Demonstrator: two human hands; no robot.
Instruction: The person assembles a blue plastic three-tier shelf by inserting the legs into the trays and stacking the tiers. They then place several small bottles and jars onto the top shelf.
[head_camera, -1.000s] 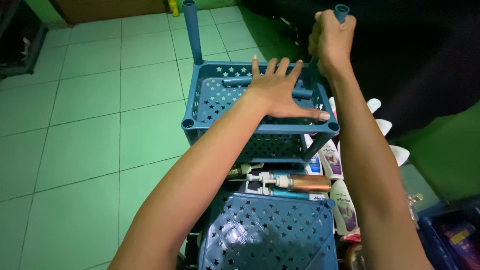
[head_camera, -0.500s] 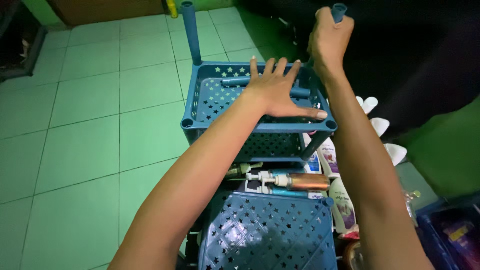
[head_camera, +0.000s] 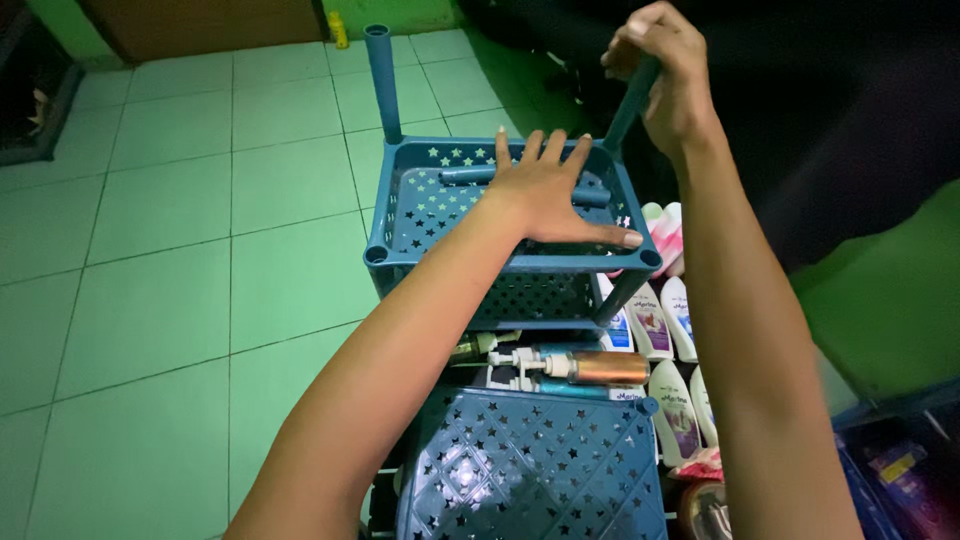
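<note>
A blue plastic rack tray with star-shaped holes stands in the middle of the view. My left hand lies flat on it with the fingers spread, pressing on its right side. My right hand is closed around a blue pole that rises tilted from the tray's far right corner. Another blue pole stands upright in the far left corner. Two loose blue tubes lie inside the tray, partly hidden by my left hand.
A second blue star-holed tray sits lower, near me. Between the trays lie a copper pump bottle and several white lotion bottles. Green floor tiles stretch to the left. A dark crate sits at the lower right.
My right hand has slid up and over the top of the far right pole, covering its end. The view shifted slightly; my left hand stays flat on the tray.
</note>
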